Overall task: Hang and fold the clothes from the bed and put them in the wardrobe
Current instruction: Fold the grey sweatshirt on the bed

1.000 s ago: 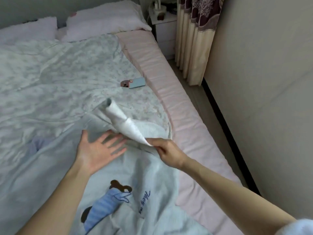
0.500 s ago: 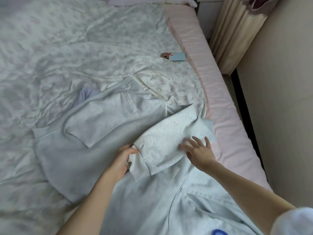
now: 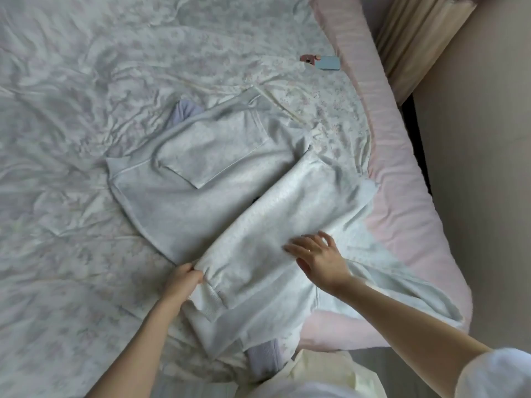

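A pale grey sweatshirt (image 3: 201, 179) lies back-up on the bed, both sleeves folded across its back. My left hand (image 3: 184, 282) grips the cuff end of the nearer folded sleeve (image 3: 275, 225) at the garment's near edge. My right hand (image 3: 319, 257) lies flat on that sleeve with fingers spread, pressing it down. A lilac garment (image 3: 184, 113) peeks out from under the sweatshirt's far side.
The floral bedspread (image 3: 86, 110) covers the bed, with a pink mattress edge (image 3: 402, 196) on the right. A pink and blue phone (image 3: 324, 61) lies near the far right. A curtain (image 3: 411, 44) and a wall close the right side. Cream clothing (image 3: 324, 374) shows at the bottom.
The right hand let go of the sleeve it had lifted and now presses it flat. The left hand took hold of the cuff. The view tipped down over the bed.
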